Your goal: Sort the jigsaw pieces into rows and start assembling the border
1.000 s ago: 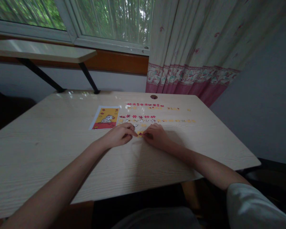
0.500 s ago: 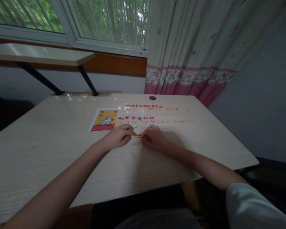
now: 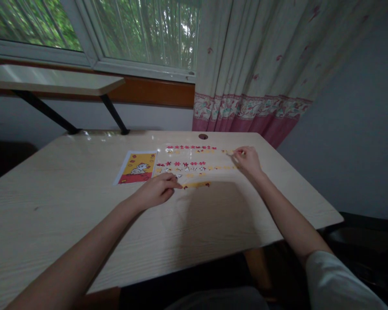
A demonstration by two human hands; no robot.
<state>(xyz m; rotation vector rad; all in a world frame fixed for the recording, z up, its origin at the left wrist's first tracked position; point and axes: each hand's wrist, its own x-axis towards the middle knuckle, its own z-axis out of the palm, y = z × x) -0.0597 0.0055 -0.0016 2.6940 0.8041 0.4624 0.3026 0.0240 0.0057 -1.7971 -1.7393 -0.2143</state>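
My left hand [image 3: 157, 190] rests on the table, its index finger stretched out to the left end of a short strip of yellow jigsaw pieces [image 3: 197, 185] with dark red spots. Its other fingers are curled, with nothing visible in them. Farther off to the right, my right hand [image 3: 249, 160] is closed in a pinch at the back rows. A small pale jigsaw piece [image 3: 229, 154] shows at its fingertips. Rows of red jigsaw pieces [image 3: 190, 147] and yellow and white pieces [image 3: 184, 169] lie beyond the left hand; the right hand hides part of them.
A picture sheet [image 3: 137, 168] with a white cartoon animal on yellow and red lies left of the pieces. The wooden table [image 3: 67, 206] has a round cable hole [image 3: 203, 136] near its back edge. A raised shelf [image 3: 51, 79] stands at the back left, a curtain [image 3: 245, 77] behind.
My right hand has moved from the yellow strip, away and to the right, to the back rows. My left hand has stayed by the strip. The view has shifted slightly.
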